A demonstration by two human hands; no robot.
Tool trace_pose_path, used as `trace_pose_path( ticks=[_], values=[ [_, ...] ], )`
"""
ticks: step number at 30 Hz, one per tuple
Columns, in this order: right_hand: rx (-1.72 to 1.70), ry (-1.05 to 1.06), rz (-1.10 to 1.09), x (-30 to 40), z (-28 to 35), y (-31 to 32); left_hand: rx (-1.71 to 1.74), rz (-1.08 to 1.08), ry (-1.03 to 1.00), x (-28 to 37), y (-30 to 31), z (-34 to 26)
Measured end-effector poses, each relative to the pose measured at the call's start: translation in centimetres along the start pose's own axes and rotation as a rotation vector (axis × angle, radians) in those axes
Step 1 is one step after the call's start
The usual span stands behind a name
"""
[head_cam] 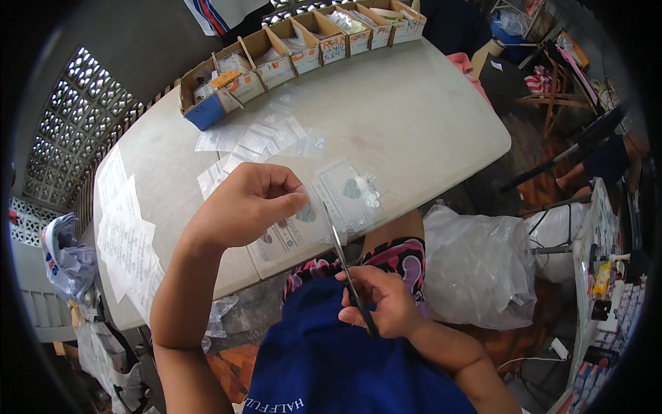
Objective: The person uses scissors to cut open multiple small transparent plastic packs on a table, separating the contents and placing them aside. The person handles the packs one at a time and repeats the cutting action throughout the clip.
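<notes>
My left hand [251,204] pinches a translucent printed film sheet [311,225] between thumb and fingers, above the near edge of the table. In my right hand [388,302] are scissors [337,243] with dark handles. Their blades point away from me and lie along the right side of the held sheet; whether they are cutting into it cannot be told. Just beyond the scissors lie more clear film pieces [344,181] with ball-shaped prints. A spread of similar film pieces [264,138] reaches from behind my left hand toward the boxes.
A row of open cardboard boxes [305,54] with handwriting lines the far edge of the white table [414,103]. Printed paper sheets [126,227] lie at the left. A large clear plastic bag [476,269] stands right of my legs. Another person's leg [574,187] shows at far right.
</notes>
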State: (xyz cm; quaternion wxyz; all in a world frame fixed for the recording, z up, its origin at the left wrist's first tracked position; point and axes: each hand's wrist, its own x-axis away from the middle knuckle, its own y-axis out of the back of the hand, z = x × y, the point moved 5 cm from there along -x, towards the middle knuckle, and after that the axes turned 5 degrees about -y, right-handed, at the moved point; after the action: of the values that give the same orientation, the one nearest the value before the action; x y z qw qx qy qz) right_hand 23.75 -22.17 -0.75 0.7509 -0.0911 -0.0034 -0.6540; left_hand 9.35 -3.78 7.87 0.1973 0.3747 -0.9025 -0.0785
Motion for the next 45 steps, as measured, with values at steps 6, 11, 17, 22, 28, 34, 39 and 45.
trace_pose_path(
  ticks=[6, 11, 17, 22, 28, 34, 39, 45],
  values=[
    [0.046, 0.061, -0.06, -0.3, -0.1, -0.1, -0.132, 0.039, 0.015, -0.2, -0.6, -0.5],
    [0.041, 0.047, -0.057, -0.2, -0.2, 0.0, -0.191, 0.078, -0.006, -0.6, -0.5, -0.3],
    [0.048, 0.048, -0.06, -0.2, -0.1, 0.0, -0.185, 0.072, -0.012, -0.7, -0.6, -0.3],
    [0.065, 0.052, -0.079, -0.3, -0.3, 0.1, -0.181, 0.076, 0.0, -0.9, -0.6, -0.3],
    [0.077, 0.058, -0.106, -0.4, -0.3, 0.2, -0.137, 0.077, 0.023, -1.2, -0.4, 0.3],
    [0.105, 0.032, -0.132, -0.3, -0.6, 0.1, -0.278, 0.09, 0.051, -1.4, -0.7, -0.6],
    [0.137, 0.031, -0.156, -0.3, -0.8, 0.2, -0.242, 0.108, 0.067, -1.6, -1.0, 0.3],
    [0.117, -0.005, -0.17, -0.6, -2.2, 0.4, -0.256, 0.105, 0.037, -2.2, -1.3, 0.8]
  ],
)
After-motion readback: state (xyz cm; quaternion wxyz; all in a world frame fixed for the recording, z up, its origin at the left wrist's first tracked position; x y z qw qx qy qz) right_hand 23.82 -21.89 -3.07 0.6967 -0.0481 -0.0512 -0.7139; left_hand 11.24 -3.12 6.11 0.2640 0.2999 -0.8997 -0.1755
